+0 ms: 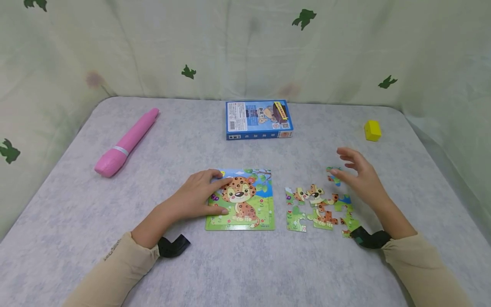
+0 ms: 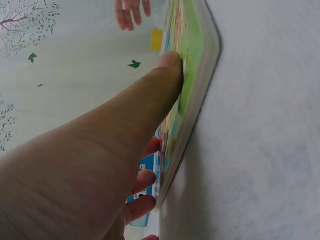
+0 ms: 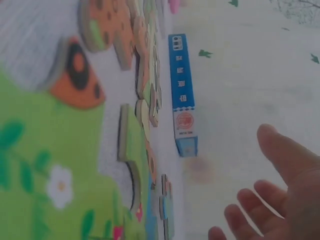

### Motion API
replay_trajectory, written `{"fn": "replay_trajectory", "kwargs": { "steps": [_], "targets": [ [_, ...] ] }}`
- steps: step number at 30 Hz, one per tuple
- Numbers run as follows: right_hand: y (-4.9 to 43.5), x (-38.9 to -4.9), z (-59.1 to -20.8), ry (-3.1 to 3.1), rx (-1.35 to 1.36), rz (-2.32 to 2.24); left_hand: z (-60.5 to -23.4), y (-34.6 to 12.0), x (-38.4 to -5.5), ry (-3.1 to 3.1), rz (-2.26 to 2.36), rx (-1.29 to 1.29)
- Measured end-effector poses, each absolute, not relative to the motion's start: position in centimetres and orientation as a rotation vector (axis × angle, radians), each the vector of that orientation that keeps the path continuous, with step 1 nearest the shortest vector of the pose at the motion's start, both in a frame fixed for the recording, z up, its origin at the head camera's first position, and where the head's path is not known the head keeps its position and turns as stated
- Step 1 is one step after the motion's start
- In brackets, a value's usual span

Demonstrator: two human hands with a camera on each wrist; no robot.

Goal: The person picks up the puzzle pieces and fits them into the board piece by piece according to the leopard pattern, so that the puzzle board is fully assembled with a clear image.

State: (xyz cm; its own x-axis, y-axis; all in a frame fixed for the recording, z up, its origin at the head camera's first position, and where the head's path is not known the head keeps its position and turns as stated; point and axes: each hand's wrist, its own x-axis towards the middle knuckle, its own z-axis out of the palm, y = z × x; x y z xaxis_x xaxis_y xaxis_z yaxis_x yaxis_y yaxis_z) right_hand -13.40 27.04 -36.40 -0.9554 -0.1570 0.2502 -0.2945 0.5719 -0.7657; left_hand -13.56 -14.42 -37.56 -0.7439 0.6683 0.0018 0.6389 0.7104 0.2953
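Note:
A square jigsaw board [image 1: 264, 216] with a spotted leopard cub on grass lies flat on the table. My left hand [image 1: 194, 194] rests on its left side, the thumb [image 2: 162, 85] on the grass and the fingers spread toward the upper left corner. To the board's right, several loose jigsaw pieces [image 1: 296, 219] with parts of a similar picture lie flat, some close together. Above their far right side is my right hand [image 1: 362, 175], thumb and fingers apart and nothing between them. Its thumb overlaps a blue-green piece [image 1: 335, 180] in the head view.
Behind the board lies a blue printed box [image 1: 258, 121]. A pink club-shaped inflatable [image 1: 128, 143] lies at the left, and a yellow block [image 1: 372, 130] stands at the far right. A pale curtain [image 1: 245, 51] with leaf prints borders the table's back.

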Motion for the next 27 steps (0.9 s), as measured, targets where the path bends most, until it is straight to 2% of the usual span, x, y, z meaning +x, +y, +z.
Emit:
{"fn": "replay_trajectory", "kwargs": {
  "steps": [7,19,27],
  "targets": [
    [28.3,-13.8,-37.3,-2.88,0.269,1.346,-37.6,-14.4,-13.5,2.801,0.441,1.067],
    [29.7,-14.0,-38.3,-2.99,0.566,1.133,-37.6,-14.4,-13.5,2.802,0.449,1.071],
    [29.4,-14.0,-38.3,-3.031,0.537,0.939,-37.9,-14.4,-13.6,2.803,0.456,1.073]
  ]
}}
